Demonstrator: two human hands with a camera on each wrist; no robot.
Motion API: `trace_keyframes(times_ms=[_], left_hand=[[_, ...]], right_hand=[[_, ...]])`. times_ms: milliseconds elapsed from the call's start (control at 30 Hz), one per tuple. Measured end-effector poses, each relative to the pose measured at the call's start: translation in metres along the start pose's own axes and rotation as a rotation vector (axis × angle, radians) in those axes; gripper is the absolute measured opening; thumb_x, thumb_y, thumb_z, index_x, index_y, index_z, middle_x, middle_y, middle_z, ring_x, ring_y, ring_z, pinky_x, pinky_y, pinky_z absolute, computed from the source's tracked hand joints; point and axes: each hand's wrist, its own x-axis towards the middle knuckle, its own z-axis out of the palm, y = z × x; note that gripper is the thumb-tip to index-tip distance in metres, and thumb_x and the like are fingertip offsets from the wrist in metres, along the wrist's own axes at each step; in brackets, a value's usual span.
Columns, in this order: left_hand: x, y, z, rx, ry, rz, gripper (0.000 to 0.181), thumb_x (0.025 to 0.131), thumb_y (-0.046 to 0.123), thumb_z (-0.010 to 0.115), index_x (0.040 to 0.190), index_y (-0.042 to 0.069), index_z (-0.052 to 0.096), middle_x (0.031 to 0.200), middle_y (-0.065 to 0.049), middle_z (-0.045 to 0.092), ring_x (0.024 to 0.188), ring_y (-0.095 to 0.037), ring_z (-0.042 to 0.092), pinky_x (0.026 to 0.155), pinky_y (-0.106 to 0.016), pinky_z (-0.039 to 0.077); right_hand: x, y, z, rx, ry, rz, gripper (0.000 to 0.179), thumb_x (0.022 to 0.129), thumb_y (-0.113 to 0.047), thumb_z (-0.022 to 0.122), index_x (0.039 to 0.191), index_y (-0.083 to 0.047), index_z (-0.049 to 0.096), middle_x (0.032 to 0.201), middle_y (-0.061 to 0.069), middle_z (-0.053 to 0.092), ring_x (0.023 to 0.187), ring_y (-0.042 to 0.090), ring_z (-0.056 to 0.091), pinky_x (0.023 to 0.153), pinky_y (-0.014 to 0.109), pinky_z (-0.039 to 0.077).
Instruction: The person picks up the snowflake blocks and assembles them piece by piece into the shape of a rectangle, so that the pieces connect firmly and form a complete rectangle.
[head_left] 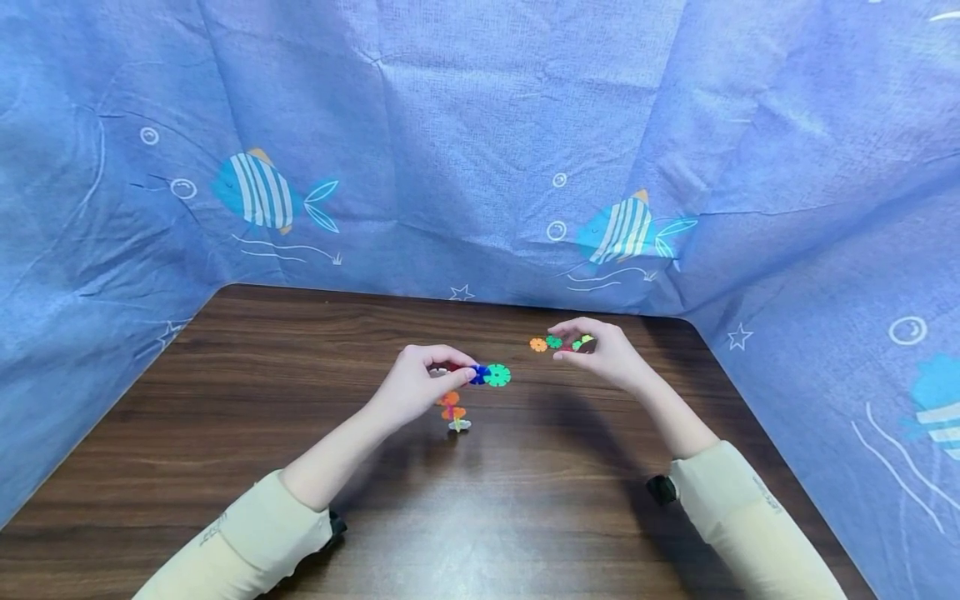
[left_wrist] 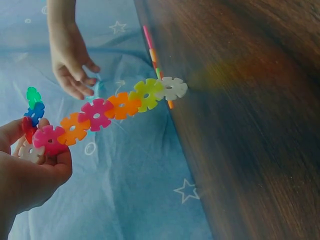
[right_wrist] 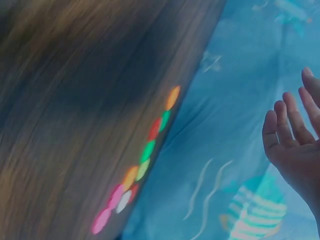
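Chain of notched flower discs point(left_wrist: 101, 121) is at the left hand point(head_left: 412, 385), out over the middle of the table point(head_left: 225, 425). Left grip: thumb and fingers together, pinching the chain near its upper end. From the hand outward, left wrist view: white, pink, orange, pink, orange, yellow-green, whitish disc. Head view has this run hanging below the hand; can't tell if the low end touches the tabletop. Short branch of red, blue point(left_wrist: 35, 113) and green point(head_left: 497, 375) discs sticks out past the fingertips, green outermost.

Right hand point(head_left: 603, 357) is raised, well apart from the chain, fingers loosely bent, thumb and fingertips apart. In the head view it partly covers a row of discs point(right_wrist: 148, 151), which lies on the table near the far edge: orange, green, red, yellow-green, pink, white, blurred in the right wrist view.

Pale sleeves point(head_left: 723, 492) on both arms, dark device point(head_left: 662, 490) at the right wrist. Blue cloth point(head_left: 480, 125) with striped fish prints point(head_left: 258, 190) surrounds the table's far side and ends.
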Motion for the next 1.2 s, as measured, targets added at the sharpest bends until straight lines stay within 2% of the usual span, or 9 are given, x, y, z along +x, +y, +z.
trace_keyframes(times_ms=[200,333,433,500,567,833,967,1100,1200], left_hand=[[0.000,0.000,-0.001,0.009,0.006,0.002,0.011,0.084,0.017,0.071,0.094,0.011,0.074,0.080,-0.004,0.071,0.069,-0.015,0.062,0.055,-0.025,0.048],[-0.004,0.011,-0.001,0.014,0.004,-0.011,0.013,0.085,0.012,0.070,0.096,0.005,0.073,0.083,-0.010,0.071,0.067,-0.013,0.060,0.055,-0.022,0.046],[-0.004,0.013,-0.001,0.013,-0.001,-0.027,0.014,0.086,0.009,0.069,0.098,0.002,0.072,0.086,-0.014,0.071,0.067,-0.010,0.060,0.056,-0.024,0.047],[-0.004,0.011,-0.001,0.007,-0.002,-0.026,0.015,0.085,0.011,0.070,0.098,0.004,0.073,0.087,-0.013,0.071,0.067,-0.009,0.060,0.056,-0.025,0.047],[-0.001,0.001,-0.001,0.001,-0.004,-0.020,0.015,0.085,0.014,0.070,0.098,0.006,0.073,0.088,-0.011,0.072,0.069,-0.010,0.061,0.057,-0.027,0.049],[0.000,-0.002,0.000,-0.010,-0.004,0.015,0.012,0.085,0.017,0.071,0.094,0.010,0.074,0.085,-0.010,0.071,0.069,-0.013,0.062,0.058,-0.025,0.049],[0.000,-0.003,0.002,-0.020,-0.012,0.019,0.010,0.085,0.016,0.070,0.093,0.010,0.074,0.084,-0.008,0.071,0.069,-0.013,0.062,0.058,-0.024,0.049],[0.000,-0.004,0.003,-0.026,-0.012,0.015,0.011,0.086,0.018,0.070,0.094,0.011,0.074,0.084,-0.006,0.071,0.068,-0.016,0.060,0.052,-0.021,0.043],[-0.001,-0.004,0.004,-0.029,-0.012,0.000,0.012,0.086,0.019,0.070,0.095,0.011,0.074,0.085,-0.007,0.071,0.067,-0.022,0.058,0.047,-0.020,0.036]], right_hand=[[0.008,0.031,0.000,-0.093,0.006,-0.056,0.039,0.078,-0.021,0.077,0.115,-0.013,0.066,0.104,-0.001,0.067,0.091,0.017,0.059,0.073,0.037,0.052],[0.015,0.047,0.005,-0.131,-0.015,-0.061,0.041,0.079,-0.022,0.077,0.117,-0.013,0.065,0.113,0.001,0.064,0.104,0.022,0.056,0.085,0.045,0.048],[0.021,0.054,0.009,-0.149,-0.027,-0.045,0.042,0.080,-0.021,0.076,0.119,-0.014,0.064,0.121,0.004,0.060,0.115,0.026,0.050,0.095,0.049,0.041],[0.024,0.059,0.012,-0.160,-0.036,-0.025,0.043,0.081,-0.021,0.075,0.122,-0.016,0.063,0.126,0.005,0.057,0.121,0.027,0.045,0.097,0.050,0.038],[0.028,0.063,0.013,-0.170,-0.045,-0.018,0.046,0.081,-0.021,0.075,0.124,-0.014,0.061,0.129,0.007,0.054,0.123,0.030,0.043,0.097,0.052,0.037],[0.040,0.082,0.020,-0.208,-0.088,0.011,0.052,0.082,-0.022,0.074,0.129,-0.011,0.057,0.135,0.015,0.048,0.128,0.035,0.039,0.102,0.055,0.032],[0.045,0.091,0.027,-0.194,-0.113,0.017,0.052,0.082,-0.020,0.074,0.129,-0.005,0.057,0.135,0.018,0.048,0.128,0.036,0.039,0.101,0.054,0.035],[0.051,0.099,0.035,-0.210,-0.126,0.002,0.050,0.082,-0.018,0.074,0.126,-0.002,0.058,0.133,0.022,0.049,0.126,0.037,0.042,0.101,0.051,0.036],[0.055,0.103,0.040,-0.247,-0.149,0.024,0.048,0.083,-0.020,0.073,0.125,-0.003,0.059,0.133,0.023,0.049,0.125,0.038,0.043,0.103,0.052,0.034]])
